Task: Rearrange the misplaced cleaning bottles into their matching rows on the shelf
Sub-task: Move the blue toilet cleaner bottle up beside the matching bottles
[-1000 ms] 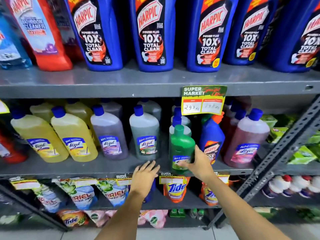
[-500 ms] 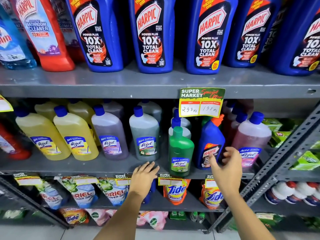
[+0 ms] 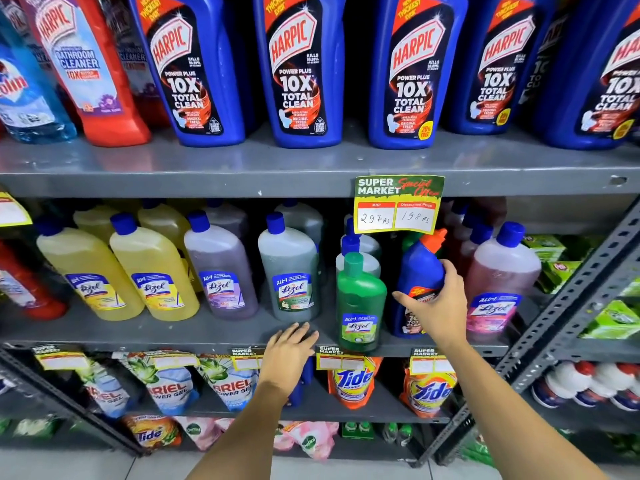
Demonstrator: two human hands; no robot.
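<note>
Head view: a small blue bottle (image 3: 420, 268) was gripped by the right hand (image 3: 438, 308).
The left hand (image 3: 289, 351) was laid open on the shelf edge (image 3: 173, 336).

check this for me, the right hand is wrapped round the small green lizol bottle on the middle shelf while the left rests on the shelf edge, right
Not quite: in the head view the right hand is wrapped round the small blue Harpic bottle with the orange cap, beside the green one. The left hand does rest on the shelf edge.

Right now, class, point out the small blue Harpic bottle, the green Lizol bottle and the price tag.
small blue Harpic bottle (image 3: 420, 268), head view, shoulder.
green Lizol bottle (image 3: 360, 292), head view, body.
price tag (image 3: 398, 204), head view, middle.
</note>
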